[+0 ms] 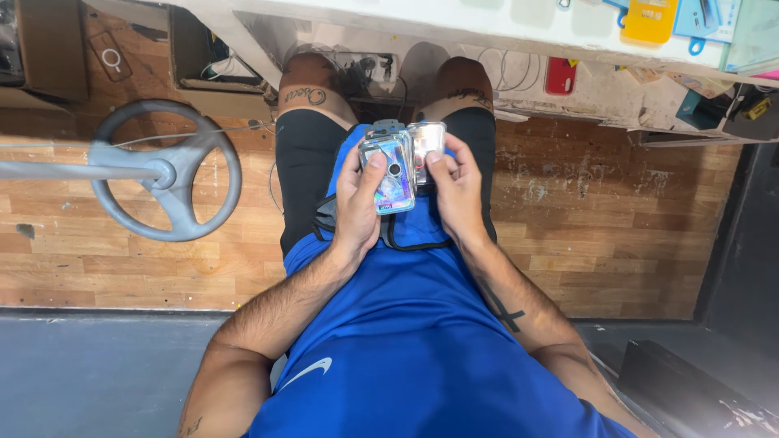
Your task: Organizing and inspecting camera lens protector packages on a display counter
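Over our lap, our left hand (pixel 357 203) grips 1 shiny phone case (pixel 394 172) upright for viewing; our right hand (pixel 456 191) pinches 1 clear case (pixel 428 139) behind it, both closed.

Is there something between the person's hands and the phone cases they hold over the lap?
Nothing visible. The left hand holds the iridescent phone case directly, with the thumb on its face. The right hand grips the clear case beside it, fingers on its edge. Both hands touch the cases with nothing between.
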